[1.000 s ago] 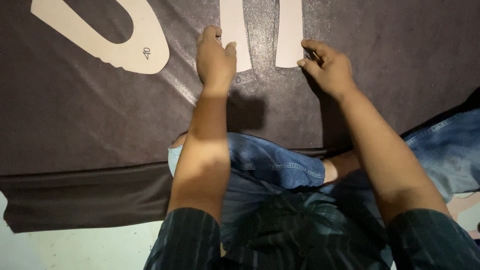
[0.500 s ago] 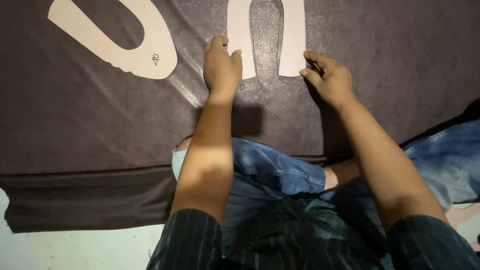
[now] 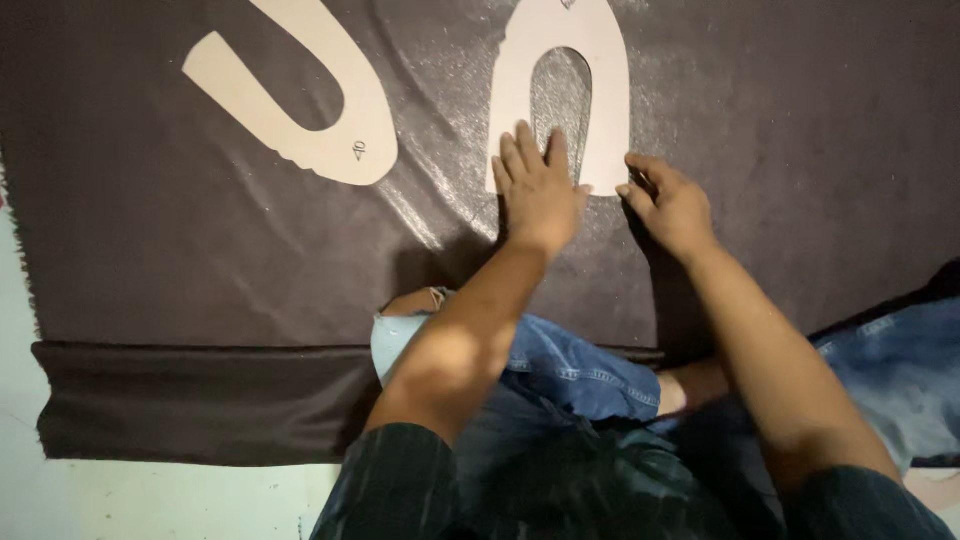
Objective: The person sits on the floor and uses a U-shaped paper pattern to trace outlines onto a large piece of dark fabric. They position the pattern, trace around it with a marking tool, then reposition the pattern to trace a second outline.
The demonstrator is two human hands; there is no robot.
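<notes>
1. Left hand (image 3: 538, 190): we see it pressed flat, fingers spread, on the lower left leg of a cream horseshoe-shaped cardboard pattern (image 3: 610, 100), gripping nothing.
2. Right hand (image 3: 672, 203): we find it at the pattern's lower right tip, fingers curled together; we cannot tell whether they pinch a small marking tool.
3. We place the pattern near the top centre of a dark brown sheet of material (image 3: 800, 150), arch end away from the person, both legs pointing toward the hands.
4. We note a second cream pattern (image 3: 320, 110) of the same shape lying well apart to the left, tilted on the sheet.
5. We see blue jeans (image 3: 570, 375) below the forearms, and the sheet's folded edge (image 3: 190, 400) meeting a pale floor (image 3: 150, 500).
</notes>
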